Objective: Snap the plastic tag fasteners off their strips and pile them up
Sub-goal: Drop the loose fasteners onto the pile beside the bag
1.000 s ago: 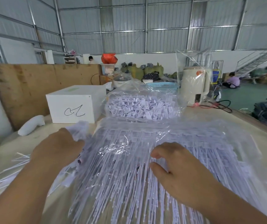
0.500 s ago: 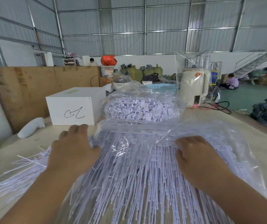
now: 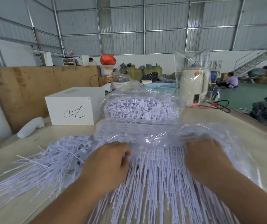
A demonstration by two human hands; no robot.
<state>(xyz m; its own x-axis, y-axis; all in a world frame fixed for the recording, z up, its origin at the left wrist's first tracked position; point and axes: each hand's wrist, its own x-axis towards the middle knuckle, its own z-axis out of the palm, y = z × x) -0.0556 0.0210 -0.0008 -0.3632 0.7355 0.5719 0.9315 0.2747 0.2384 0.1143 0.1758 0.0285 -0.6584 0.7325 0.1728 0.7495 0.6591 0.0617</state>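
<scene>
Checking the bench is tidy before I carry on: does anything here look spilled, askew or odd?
Nothing looks damaged. The loose fasteners to the left of the left hand lie fanned out and crisscrossed on the table, a scatter more than a pile. The right hand rests on the bagged strips.

On the table (image 3: pixel 226 126), a loose pile of fasteners (image 3: pixel 52 160) lies left of the bagged strips (image 3: pixel 153 183), on which both hands rest. Behind the strips sits a bag of fasteners (image 3: pixel 139 109), with a box (image 3: pixel 74 105) to its left and a kettle (image 3: pixel 192 86) to its right.
</scene>
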